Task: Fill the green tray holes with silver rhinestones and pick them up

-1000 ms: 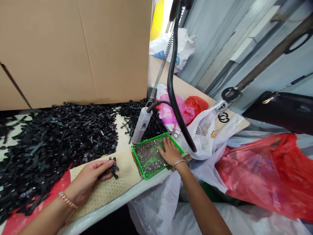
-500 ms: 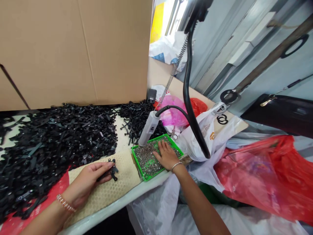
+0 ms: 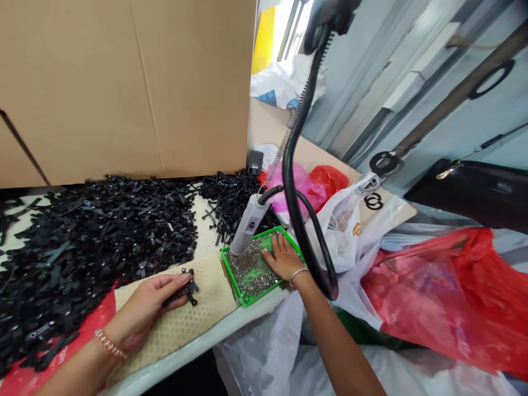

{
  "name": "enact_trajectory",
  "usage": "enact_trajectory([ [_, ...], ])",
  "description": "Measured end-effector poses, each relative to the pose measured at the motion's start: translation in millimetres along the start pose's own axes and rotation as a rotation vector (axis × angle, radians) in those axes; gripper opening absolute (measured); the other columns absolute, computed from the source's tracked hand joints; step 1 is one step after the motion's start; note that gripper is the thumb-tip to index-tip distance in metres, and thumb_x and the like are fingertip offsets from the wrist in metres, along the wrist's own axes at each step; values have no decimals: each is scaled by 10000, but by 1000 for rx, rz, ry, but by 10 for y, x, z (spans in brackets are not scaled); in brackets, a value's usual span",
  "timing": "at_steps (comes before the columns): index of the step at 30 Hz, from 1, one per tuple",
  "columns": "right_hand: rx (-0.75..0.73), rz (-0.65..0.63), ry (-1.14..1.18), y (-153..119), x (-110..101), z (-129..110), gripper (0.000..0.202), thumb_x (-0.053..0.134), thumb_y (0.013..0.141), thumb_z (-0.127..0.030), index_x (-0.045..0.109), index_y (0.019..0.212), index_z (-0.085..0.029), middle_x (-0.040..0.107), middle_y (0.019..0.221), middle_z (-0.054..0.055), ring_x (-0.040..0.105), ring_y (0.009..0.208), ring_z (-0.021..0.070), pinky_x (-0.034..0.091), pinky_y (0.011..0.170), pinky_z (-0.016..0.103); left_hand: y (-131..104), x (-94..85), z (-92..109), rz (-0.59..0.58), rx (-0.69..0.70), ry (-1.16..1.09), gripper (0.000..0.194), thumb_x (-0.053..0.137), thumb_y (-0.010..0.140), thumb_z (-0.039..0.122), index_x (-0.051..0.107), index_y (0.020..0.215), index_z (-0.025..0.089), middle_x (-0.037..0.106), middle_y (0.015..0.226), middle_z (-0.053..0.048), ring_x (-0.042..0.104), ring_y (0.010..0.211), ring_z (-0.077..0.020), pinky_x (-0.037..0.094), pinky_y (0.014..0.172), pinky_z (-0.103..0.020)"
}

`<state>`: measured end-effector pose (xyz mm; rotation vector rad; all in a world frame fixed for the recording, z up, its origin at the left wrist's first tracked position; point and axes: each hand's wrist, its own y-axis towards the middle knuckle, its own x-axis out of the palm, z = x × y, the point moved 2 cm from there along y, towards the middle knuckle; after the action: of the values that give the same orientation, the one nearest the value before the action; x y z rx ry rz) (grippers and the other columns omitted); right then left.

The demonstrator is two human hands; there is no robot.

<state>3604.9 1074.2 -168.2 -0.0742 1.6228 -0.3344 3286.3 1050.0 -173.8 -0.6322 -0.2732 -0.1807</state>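
- Swung from just beyond the tray a second ago, the grey corded tool point(image 3: 248, 223) now has its lower end over the tray's left side; its black cable point(image 3: 290, 176) has shifted too.
- At 8 to 9 o'clock from mid-view, I see the pile of black pieces point(image 3: 103, 236) on the bench point(image 3: 204, 220), below tall cardboard point(image 3: 103, 88) that shows no writing. Red plastic point(image 3: 91, 330) at 8 carries pale lettering, too small for me to read.
- Around 8, my left hand point(image 3: 150, 308) is nearly closed, thumb and fingers pinching a few black pieces point(image 3: 190, 287) above the honeycomb pad point(image 3: 208, 286). I judge them light, stiff and smooth, apt to slide over each other; I would take them by their flat arms. I can't count those inside the palm.
- At 6, the green tray point(image 3: 247, 301) holds small metal parts point(image 3: 256, 275). They look hard, light singly and easily scattered, so fingertips suit them. The tool looks rigid and moderately heavy, best taken round its barrel; I can't read its markings.
- Near 5, my right hand point(image 3: 285, 261) is open, fingers spread on the metal parts; whether any are caught beneath, I cannot tell.
- Toward 4, a white bag point(image 3: 344, 242) bears an orange logo point(image 3: 357, 229) without legible words, and the red bag point(image 3: 437, 291) looks soft, thin and crinkly. At 12 to 1, another white bag point(image 3: 284, 82) has blue print I can't make out.
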Motion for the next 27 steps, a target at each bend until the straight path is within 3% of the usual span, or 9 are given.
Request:
enact_trajectory([
  [3, -80, 33, 22, 48, -8, 23, 752, 217, 940, -590, 172, 1490, -79, 47, 1555, 155, 47, 1440, 265, 118, 1161, 417, -2, 5, 4, -12, -4, 1, 620, 929, 332, 516, 755, 798, 146, 698, 891, -71, 630, 812, -161, 562, 684, -150],
  [6, -43, 150, 39, 59, -58, -1, 716, 251, 951, -539, 234, 1469, -46, 162, 1541, 170, 123, 1432, 273, 156, 1158, 411, -4, 7, 14, -12, 14, 5, 635, 919, 320, 542, 757, 791, 149, 702, 876, -69, 627, 778, -149, 559, 661, -143],
  [9, -52, 163, 83, 34, -9, -62, 704, 244, 949, -541, 274, 1458, -57, 218, 1528, 166, 181, 1419, 282, 204, 1144, 425, -14, 23, 28, 2, 9, 6, 651, 922, 288, 542, 759, 781, 150, 708, 876, -73, 632, 776, -151, 559, 652, -137],
  [13, -233, 88, 96, -18, 206, -104, 784, 237, 922, -621, 197, 1486, -78, 92, 1555, 144, 85, 1438, 267, 120, 1166, 420, -25, 54, 40, -7, 1, 6, 652, 923, 294, 540, 759, 789, 149, 708, 872, -75, 632, 758, -145, 561, 660, -142],
  [15, -189, 73, 80, -33, 248, -53, 802, 237, 915, -635, 147, 1497, -91, 33, 1559, 136, 42, 1441, 269, 87, 1167, 431, -23, 52, 37, -6, 2, 5, 650, 927, 292, 530, 757, 788, 145, 706, 871, -78, 635, 784, -156, 562, 667, -147],
  [18, -11, 42, 34, -101, 154, 16, 798, 222, 925, -612, 130, 1493, -59, 33, 1553, 167, 52, 1438, 290, 98, 1160, 445, -20, 30, 27, 9, -8, 0, 662, 931, 284, 521, 754, 797, 142, 702, 905, -82, 636, 840, -176, 566, 688, -155],
  [23, -157, -53, -6, -406, -69, -142, 809, 198, 909, -659, 173, 1495, -102, 91, 1552, 133, 91, 1436, 279, 138, 1157, 421, -17, 26, 33, 17, -17, 9, 691, 919, 266, 552, 755, 795, 139, 704, 887, -81, 641, 839, -182, 567, 682, -155],
  [27, -44, -46, -62, -554, -111, -192, 818, 220, 918, -637, 203, 1479, -41, 130, 1538, 172, 128, 1430, 289, 163, 1152, 420, -16, 41, 40, 6, -14, 16, 673, 918, 286, 553, 755, 796, 145, 707, 871, -73, 645, 832, -178, 563, 674, -146],
])
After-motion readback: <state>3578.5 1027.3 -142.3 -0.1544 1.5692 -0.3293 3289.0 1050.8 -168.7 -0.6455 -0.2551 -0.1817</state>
